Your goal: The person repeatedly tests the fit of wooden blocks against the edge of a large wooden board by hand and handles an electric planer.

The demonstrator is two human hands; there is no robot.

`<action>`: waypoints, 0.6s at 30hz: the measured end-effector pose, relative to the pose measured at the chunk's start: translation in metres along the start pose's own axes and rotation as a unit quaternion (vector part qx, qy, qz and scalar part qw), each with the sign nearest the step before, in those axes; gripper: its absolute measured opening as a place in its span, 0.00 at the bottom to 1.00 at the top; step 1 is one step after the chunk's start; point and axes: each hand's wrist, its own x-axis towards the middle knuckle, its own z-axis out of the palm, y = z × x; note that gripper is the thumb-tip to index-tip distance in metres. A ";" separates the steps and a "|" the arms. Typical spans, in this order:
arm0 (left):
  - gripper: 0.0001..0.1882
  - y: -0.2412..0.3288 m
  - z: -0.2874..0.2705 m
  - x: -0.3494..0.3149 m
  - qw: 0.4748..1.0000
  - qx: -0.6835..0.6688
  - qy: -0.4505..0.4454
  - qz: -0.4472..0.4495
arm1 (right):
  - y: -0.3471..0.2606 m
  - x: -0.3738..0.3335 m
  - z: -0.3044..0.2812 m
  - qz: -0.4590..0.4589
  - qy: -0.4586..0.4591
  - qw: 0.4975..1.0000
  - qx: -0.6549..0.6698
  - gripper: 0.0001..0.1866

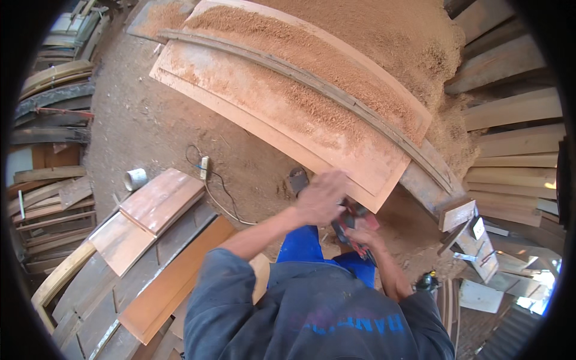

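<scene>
Pinkish-brown wood forms the wide panel, its stepped border pale, its face strewn with sawdust beneath a long greyish batten. Beside its near edge, the right hand grips a red-and-black power tool; the left hand blurs, its finger state unclear.

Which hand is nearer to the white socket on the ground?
Left. The left hand is right of the white socket, near the panel; the right hand is farther right.
</scene>
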 end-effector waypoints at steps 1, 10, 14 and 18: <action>0.32 -0.004 -0.005 -0.015 0.999 0.027 -0.034 -0.031 | -0.024 0.020 0.024 -0.092 0.055 0.994 -0.007 0.38; 0.21 -0.132 -0.166 -0.067 0.862 0.215 0.109 -0.446 | -0.142 0.017 0.042 -0.240 0.093 0.958 -0.129 0.36; 0.24 -0.106 -0.098 -0.177 0.702 0.068 0.339 -0.622 | -0.168 0.006 0.047 -0.302 0.077 0.946 -0.094 0.37; 0.27 0.008 -0.007 -0.209 0.626 -0.204 0.359 -0.662 | -0.190 -0.032 0.045 -0.333 0.024 0.941 -0.059 0.37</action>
